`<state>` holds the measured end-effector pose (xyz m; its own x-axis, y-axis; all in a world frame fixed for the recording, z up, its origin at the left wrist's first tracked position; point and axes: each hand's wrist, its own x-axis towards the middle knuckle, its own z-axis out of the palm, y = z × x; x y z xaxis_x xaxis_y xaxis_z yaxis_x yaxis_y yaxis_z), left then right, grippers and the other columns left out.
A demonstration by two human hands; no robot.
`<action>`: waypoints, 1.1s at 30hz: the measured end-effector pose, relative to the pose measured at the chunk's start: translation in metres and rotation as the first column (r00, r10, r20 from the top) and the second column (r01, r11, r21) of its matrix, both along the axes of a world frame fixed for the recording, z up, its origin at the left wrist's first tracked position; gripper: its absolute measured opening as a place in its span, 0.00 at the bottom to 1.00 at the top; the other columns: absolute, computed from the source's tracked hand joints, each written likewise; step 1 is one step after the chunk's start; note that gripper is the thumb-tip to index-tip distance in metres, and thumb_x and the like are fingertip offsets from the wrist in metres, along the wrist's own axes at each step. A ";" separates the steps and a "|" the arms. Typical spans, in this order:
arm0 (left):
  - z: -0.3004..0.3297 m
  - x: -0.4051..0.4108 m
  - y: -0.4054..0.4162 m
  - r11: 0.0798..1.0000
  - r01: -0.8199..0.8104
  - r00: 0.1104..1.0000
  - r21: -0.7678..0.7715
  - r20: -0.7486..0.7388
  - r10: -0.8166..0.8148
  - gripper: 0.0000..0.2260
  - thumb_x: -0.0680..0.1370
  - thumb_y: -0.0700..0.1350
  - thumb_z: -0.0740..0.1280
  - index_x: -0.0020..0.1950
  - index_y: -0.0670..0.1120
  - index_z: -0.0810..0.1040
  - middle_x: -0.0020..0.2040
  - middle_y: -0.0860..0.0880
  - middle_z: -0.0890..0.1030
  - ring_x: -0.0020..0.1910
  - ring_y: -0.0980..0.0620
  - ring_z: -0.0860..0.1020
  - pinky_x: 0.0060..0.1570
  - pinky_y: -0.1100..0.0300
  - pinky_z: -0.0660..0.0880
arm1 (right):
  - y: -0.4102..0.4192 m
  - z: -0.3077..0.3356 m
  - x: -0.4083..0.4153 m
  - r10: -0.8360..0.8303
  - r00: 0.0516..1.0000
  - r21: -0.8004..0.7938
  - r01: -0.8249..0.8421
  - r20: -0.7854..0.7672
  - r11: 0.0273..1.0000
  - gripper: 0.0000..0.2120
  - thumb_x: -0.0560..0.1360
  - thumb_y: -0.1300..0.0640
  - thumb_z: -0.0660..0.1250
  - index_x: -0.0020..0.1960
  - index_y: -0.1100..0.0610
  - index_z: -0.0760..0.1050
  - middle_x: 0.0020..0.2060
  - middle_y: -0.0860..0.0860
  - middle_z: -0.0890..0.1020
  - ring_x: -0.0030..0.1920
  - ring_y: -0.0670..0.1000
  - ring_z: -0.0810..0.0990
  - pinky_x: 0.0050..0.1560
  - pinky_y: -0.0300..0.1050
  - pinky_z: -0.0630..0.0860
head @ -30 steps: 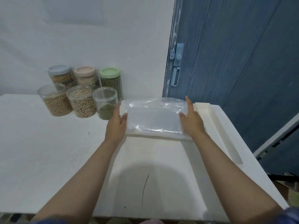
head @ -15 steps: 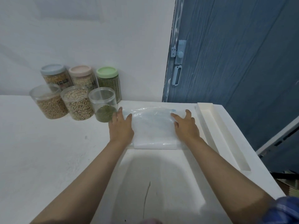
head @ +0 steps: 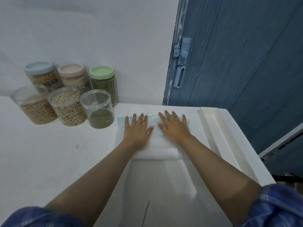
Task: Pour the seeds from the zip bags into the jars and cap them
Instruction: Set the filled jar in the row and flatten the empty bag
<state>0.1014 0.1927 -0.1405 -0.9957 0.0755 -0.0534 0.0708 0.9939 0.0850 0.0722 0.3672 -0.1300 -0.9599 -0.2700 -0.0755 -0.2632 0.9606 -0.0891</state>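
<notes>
Head view. Both hands lie flat, fingers straight and spread, on an empty zip bag point(head: 165, 145) spread on the white tabletop point(head: 49, 161). The left hand point(head: 136, 128) presses the bag's left half and the right hand point(head: 174, 127) its right half; neither grips anything. The bag's long axis runs left to right, its blue zip strip along the far edge under the fingertips.

Three lidless jars stand left of the bag: a green-seed jar point(head: 98, 110) just beside the bag's far-left corner, a pale-seed jar point(head: 68, 106) beyond it, and a tan-seed jar point(head: 31, 104) farthest left. Behind them stand three capped jars point(head: 73, 76) against the wall.

Judgement: pouring appears finished; capping of the front row remains. No loose lids are visible. The open jars lie left of both hands, so the left hand is nearer, the green-seed jar first in reach.
</notes>
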 end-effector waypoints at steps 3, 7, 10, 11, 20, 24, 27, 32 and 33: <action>-0.011 0.002 0.000 1.000 -0.004 1.000 -0.013 -0.007 0.003 0.29 0.84 0.59 0.42 0.82 0.48 0.44 0.82 0.50 0.45 0.81 0.47 0.42 0.76 0.43 0.35 | 0.000 -0.010 0.001 0.007 1.000 -0.002 -0.007 -0.004 1.000 0.27 0.84 0.39 0.41 0.81 0.43 0.42 0.81 0.46 0.47 0.80 0.52 0.44 0.76 0.62 0.39; -0.016 0.004 0.002 1.000 -0.015 1.000 -0.007 -0.009 0.015 0.28 0.84 0.59 0.42 0.82 0.48 0.43 0.82 0.50 0.44 0.81 0.47 0.42 0.76 0.43 0.36 | -0.001 -0.016 0.005 -0.008 1.000 -0.007 0.008 0.003 1.000 0.28 0.83 0.39 0.40 0.81 0.43 0.41 0.81 0.45 0.47 0.80 0.52 0.44 0.76 0.62 0.39; -0.017 0.003 0.003 1.000 -0.016 1.000 -0.020 0.011 0.016 0.29 0.84 0.59 0.42 0.82 0.48 0.43 0.82 0.50 0.43 0.81 0.47 0.43 0.76 0.42 0.37 | 0.000 -0.016 0.004 -0.008 0.999 0.004 0.008 0.045 1.000 0.28 0.83 0.39 0.39 0.81 0.43 0.39 0.81 0.45 0.46 0.80 0.52 0.44 0.77 0.62 0.39; -0.017 0.003 0.002 1.000 -0.018 1.000 -0.011 0.021 0.018 0.29 0.84 0.59 0.42 0.82 0.48 0.43 0.82 0.50 0.43 0.81 0.47 0.43 0.76 0.43 0.37 | 0.000 -0.016 0.004 -0.008 0.998 0.015 0.007 0.061 1.000 0.28 0.83 0.39 0.39 0.81 0.43 0.39 0.81 0.46 0.46 0.80 0.52 0.44 0.77 0.62 0.39; 0.029 0.024 -0.025 0.947 0.193 0.980 0.255 -0.101 -0.173 0.24 0.85 0.52 0.53 0.81 0.47 0.56 0.82 0.49 0.49 0.81 0.48 0.44 0.77 0.49 0.39 | -0.002 0.001 0.003 0.000 0.998 0.079 -0.005 0.065 0.997 0.28 0.83 0.38 0.40 0.81 0.43 0.39 0.81 0.48 0.43 0.80 0.55 0.42 0.76 0.65 0.37; 0.039 0.056 -0.032 0.921 0.187 0.979 0.341 -0.143 -0.146 0.24 0.85 0.53 0.54 0.81 0.48 0.58 0.81 0.51 0.55 0.81 0.52 0.49 0.77 0.54 0.40 | -0.004 0.024 0.034 0.009 0.991 -0.118 -0.025 -0.134 0.993 0.30 0.81 0.35 0.42 0.81 0.41 0.43 0.81 0.46 0.42 0.80 0.55 0.40 0.75 0.64 0.37; 0.030 0.081 -0.027 0.924 0.175 0.983 0.339 -0.109 -0.146 0.26 0.85 0.57 0.52 0.81 0.48 0.56 0.81 0.52 0.55 0.80 0.53 0.49 0.78 0.53 0.41 | 0.002 0.032 0.078 0.166 0.985 -0.259 -0.174 -0.052 0.950 0.39 0.73 0.24 0.40 0.79 0.39 0.53 0.81 0.43 0.46 0.80 0.52 0.43 0.77 0.60 0.40; 0.008 0.098 -0.052 0.872 0.169 0.986 0.460 -0.092 -0.142 0.42 0.68 0.78 0.49 0.71 0.52 0.74 0.74 0.53 0.66 0.74 0.55 0.61 0.74 0.56 0.57 | 0.047 0.026 0.117 0.256 0.946 -0.225 -0.211 0.198 0.951 0.45 0.63 0.20 0.58 0.76 0.35 0.57 0.79 0.38 0.49 0.78 0.46 0.45 0.77 0.55 0.39; 0.005 0.099 -0.061 0.860 0.175 0.984 0.479 -0.074 -0.160 0.45 0.65 0.80 0.51 0.71 0.52 0.74 0.72 0.54 0.66 0.72 0.57 0.61 0.72 0.61 0.57 | 0.054 0.024 0.120 0.231 0.949 -0.217 -0.184 0.216 0.959 0.41 0.67 0.26 0.65 0.77 0.35 0.57 0.78 0.37 0.51 0.78 0.45 0.46 0.77 0.55 0.38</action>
<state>0.2004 0.1319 -0.1357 -0.9662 0.2499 0.0628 0.2429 0.8025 0.5449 0.1924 0.4215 -0.1061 -0.8416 -0.4927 -0.2212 -0.4031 0.8456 -0.3499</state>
